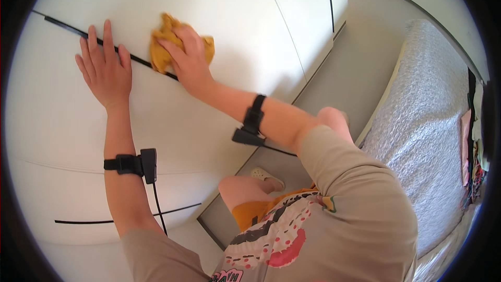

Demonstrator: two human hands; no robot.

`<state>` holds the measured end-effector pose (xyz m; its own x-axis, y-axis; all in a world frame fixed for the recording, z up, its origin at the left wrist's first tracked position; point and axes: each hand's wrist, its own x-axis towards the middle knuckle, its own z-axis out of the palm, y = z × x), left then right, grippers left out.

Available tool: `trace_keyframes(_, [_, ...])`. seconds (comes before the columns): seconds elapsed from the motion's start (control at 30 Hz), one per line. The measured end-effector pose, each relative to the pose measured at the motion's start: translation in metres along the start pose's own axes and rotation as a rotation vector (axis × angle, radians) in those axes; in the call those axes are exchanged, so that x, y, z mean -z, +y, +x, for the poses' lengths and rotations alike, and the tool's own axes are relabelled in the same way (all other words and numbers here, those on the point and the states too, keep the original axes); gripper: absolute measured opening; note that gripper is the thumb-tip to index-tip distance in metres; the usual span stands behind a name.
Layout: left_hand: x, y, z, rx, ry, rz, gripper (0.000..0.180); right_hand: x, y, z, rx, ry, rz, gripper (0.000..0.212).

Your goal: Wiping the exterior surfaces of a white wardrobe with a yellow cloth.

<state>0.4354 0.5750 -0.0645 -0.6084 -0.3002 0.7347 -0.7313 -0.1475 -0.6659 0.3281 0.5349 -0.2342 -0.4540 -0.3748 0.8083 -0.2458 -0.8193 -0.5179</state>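
My right hand [192, 61] presses a bunched mustard-yellow cloth [166, 42] against a white cabinet front [172, 125]. The cloth covers part of a long black strip handle [140, 60] that runs slantwise across the panel. To the left, my left hand [107, 70] lies flat on the same white front with its fingers spread. Its fingertips reach over the black strip, and nothing is in it. Each forearm wears a black strap with a small device and a cable.
A second black strip handle [128, 215] lies lower on the cabinet. Grey floor [344, 57] runs along the cabinet's base at the right. Beyond it stands a bed with a fuzzy pale grey cover [417, 125]. Several clothes [472, 146] hang or lie at the far right.
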Motion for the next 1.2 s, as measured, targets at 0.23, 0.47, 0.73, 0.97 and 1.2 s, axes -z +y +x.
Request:
trace_keyframes(0.23, [0.004,0.004,0.001,0.031,-0.014,-0.017,0.052,0.044,0.085,0.124,0.124,0.063,-0.444,0.063])
trace_keyframes(0.47, [0.005,0.005,0.001,-0.025,0.029,0.010,0.047,0.128,0.210,0.063,-0.287,0.257,-0.444,0.059])
trace_keyframes(0.73, [0.002,0.010,0.002,-0.026,0.039,0.012,0.047,0.178,0.309,-0.074,-0.788,0.312,-0.597,0.058])
trace_keyframes(0.97, [0.001,0.017,0.002,-0.024,0.039,-0.012,0.048,0.191,0.317,-0.175,-1.174,0.402,-0.576,0.057])
trace_keyframes(1.2, [0.003,0.012,0.002,-0.050,0.048,0.071,0.046,0.109,0.224,-0.140,-0.915,0.272,-0.711,0.047])
